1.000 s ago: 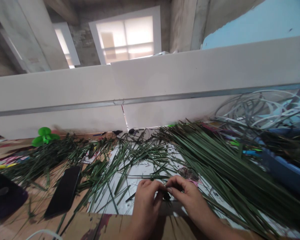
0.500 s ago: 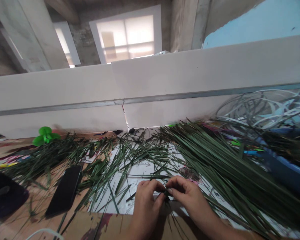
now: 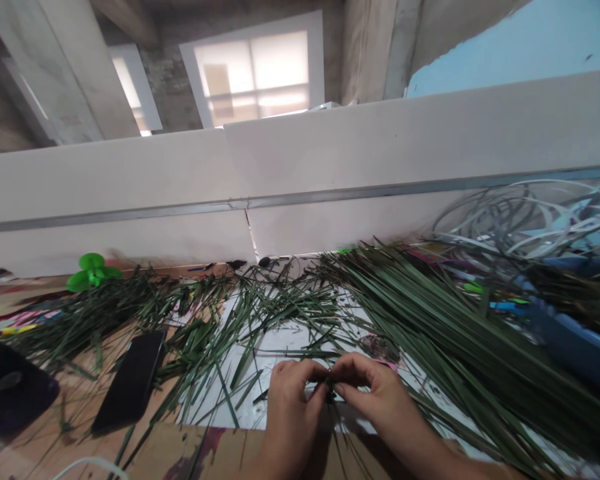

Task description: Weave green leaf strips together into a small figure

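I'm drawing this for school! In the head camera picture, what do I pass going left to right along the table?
Dark purple object → black phone → left hand → right hand → green palm strips → blue plastic tub

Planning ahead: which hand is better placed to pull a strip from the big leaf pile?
Right, probably: the right hand lies nearest the big leaf pile; the left hand sits farther away.

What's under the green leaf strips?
A white paper sheet on a wooden table shows between the green leaf strips; the surface beneath the dense pile is covered.
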`<state>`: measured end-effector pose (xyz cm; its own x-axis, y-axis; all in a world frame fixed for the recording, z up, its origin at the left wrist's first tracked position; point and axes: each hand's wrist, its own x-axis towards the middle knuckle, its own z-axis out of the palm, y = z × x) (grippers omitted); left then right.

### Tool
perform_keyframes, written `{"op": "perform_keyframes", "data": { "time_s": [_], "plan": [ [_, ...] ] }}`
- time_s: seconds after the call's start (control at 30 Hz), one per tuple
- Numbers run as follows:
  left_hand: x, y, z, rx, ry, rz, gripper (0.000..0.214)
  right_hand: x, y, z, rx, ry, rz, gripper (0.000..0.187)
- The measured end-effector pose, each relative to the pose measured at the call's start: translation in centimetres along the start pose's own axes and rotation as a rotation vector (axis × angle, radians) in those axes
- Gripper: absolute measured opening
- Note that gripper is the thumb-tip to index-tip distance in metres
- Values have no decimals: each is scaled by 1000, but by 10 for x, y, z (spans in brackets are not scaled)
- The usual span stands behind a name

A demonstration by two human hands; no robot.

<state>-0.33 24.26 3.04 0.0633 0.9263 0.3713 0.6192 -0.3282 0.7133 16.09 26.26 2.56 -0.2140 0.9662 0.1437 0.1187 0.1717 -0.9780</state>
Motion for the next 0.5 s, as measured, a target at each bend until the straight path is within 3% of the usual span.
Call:
{"op": "perform_keyframes", "data": {
  "time_s": [0.2,0.5],
  "plan": [
    [1,2,-1,54,17,95,21,0,2,1,25,30,10,10],
    [1,4,1,-53,-14,18,20,-5,-4,5,-98,52,-52,14]
  ]
}}
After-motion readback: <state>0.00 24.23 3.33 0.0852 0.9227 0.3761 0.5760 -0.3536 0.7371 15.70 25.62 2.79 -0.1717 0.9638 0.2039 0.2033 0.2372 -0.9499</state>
